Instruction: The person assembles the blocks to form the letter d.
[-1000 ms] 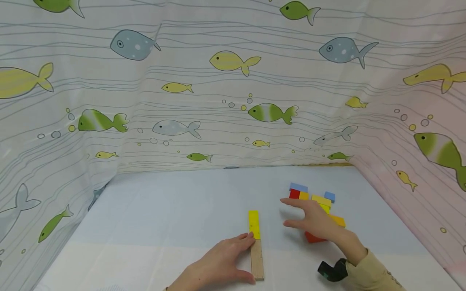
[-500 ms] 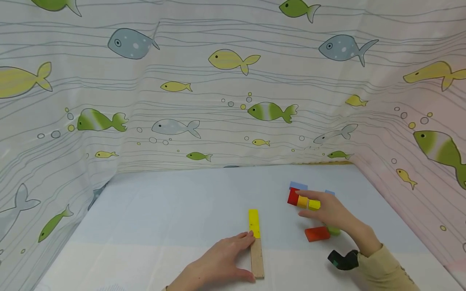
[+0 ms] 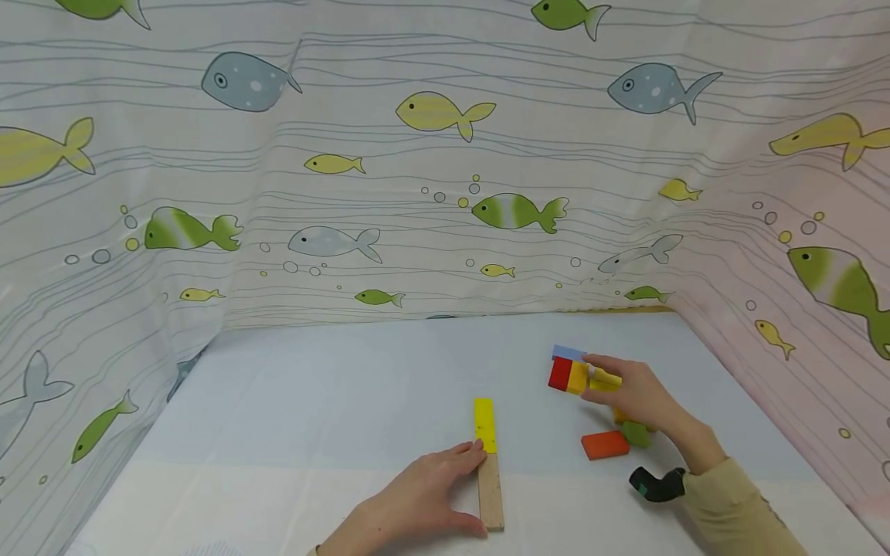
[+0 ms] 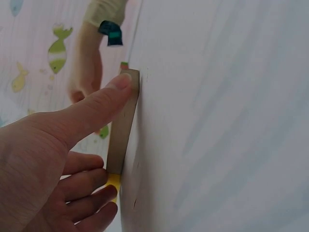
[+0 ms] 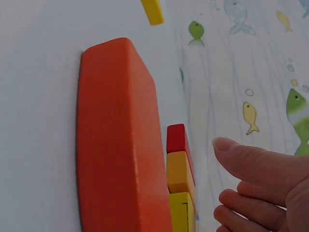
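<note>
Head view: I see left hand (image 3: 426, 488) spread against wooden block (image 3: 490, 496); right hand (image 3: 638, 391), fingers parted, apparently selects yellow block (image 3: 606, 378); next calls for pinching.

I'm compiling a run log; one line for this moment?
left hand: touches wooden block | right hand: at small yellow block, grip unclear
</note>
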A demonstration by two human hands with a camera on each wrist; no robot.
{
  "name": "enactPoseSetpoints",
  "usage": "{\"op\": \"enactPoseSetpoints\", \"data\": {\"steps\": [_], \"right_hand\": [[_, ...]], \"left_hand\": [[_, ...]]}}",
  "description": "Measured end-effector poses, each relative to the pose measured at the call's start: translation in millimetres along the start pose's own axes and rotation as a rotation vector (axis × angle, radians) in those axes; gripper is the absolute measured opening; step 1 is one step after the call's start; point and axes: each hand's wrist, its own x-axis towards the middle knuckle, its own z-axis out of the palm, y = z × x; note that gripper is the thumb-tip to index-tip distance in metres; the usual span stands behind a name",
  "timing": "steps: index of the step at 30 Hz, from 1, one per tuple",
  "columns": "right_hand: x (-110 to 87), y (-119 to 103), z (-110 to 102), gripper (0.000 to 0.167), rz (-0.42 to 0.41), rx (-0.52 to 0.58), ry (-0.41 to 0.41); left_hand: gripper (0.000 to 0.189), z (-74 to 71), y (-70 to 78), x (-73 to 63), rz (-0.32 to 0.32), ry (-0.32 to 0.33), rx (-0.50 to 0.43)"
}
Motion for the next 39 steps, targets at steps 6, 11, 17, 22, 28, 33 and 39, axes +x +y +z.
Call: {"op": "enactPoseSetpoints", "data": {"steps": [6, 11, 17, 22, 28, 33, 39], "right_hand": [[6.9, 2.9, 7.4, 0.069, 0.054, 0.006, -0.001], [9.9, 5.8, 13.5, 0.068, 0.079, -0.010, 0.000], [11.4, 8.3, 17.2, 0.062, 0.066, -0.043, 0.026], [11.2, 6.9, 16.5, 0.058, 0.075, -0.048, 0.046], [10.6, 5.9, 15.6, 0.060, 0.088, -0.049, 0.045], [11.4, 8.5, 19.2, 0.063, 0.097, -0.063, 0.033], [12.2, 10.9, 22.6, 0.063, 0.090, -0.075, 0.035]], "left_hand": [[0.092, -0.4, 0.2, 0.6, -0.005, -0.007, 0.003], [0.091, 0.7, -0.4, -0.2, 0.001, -0.003, 0.002], [0.092, 1.3, -0.9, -0.6, -0.007, -0.010, -0.002], [0.092, 0.9, -0.5, -0.7, -0.006, -0.009, -0.004], [0.092, 0.8, -0.6, -1.1, 0.000, -0.001, 0.004], [0.093, 0.3, -0.2, -1.1, -0.002, -0.005, 0.002], [0.093, -0.5, 0.4, -0.8, -0.008, -0.012, -0.009]]}}
